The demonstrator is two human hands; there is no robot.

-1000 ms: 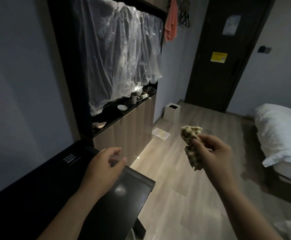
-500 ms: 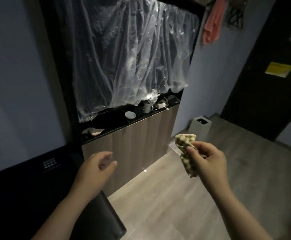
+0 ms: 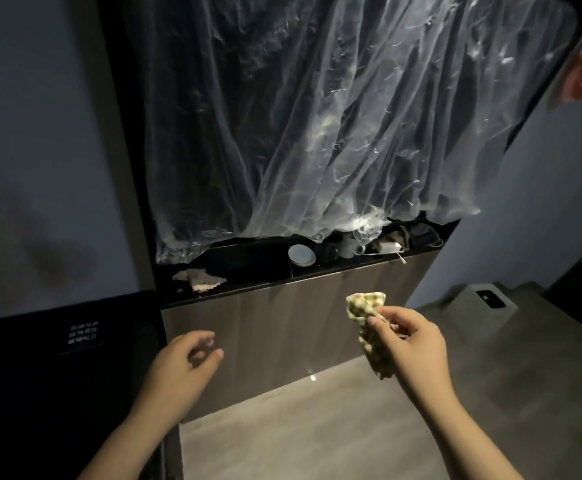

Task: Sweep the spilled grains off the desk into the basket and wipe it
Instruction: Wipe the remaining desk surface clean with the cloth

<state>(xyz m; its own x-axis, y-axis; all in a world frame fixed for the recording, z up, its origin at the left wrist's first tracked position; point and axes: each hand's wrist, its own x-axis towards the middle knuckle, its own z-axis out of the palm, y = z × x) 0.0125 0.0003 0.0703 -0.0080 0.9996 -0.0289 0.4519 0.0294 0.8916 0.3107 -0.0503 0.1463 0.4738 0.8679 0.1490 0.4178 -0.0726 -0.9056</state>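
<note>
While the right hand (image 3: 411,344) pinched the bunched cloth (image 3: 364,306) and the left hand (image 3: 178,365) hung loosely curled and empty to its left, so slight a pinch could have let the cloth slip floorward.

Right hand (image 3: 409,344) pinches crumpled cloth (image 3: 367,327) in mid-air. Left hand (image 3: 178,370) loosely curled, holding nothing. Behind: shelf (image 3: 248,271) with dish (image 3: 301,254), mug (image 3: 350,244), under plastic sheet (image 3: 317,116).

Matt cloth (image 3: 365,304) — glossy sheet (image 3: 317,133) (plastic).
</note>
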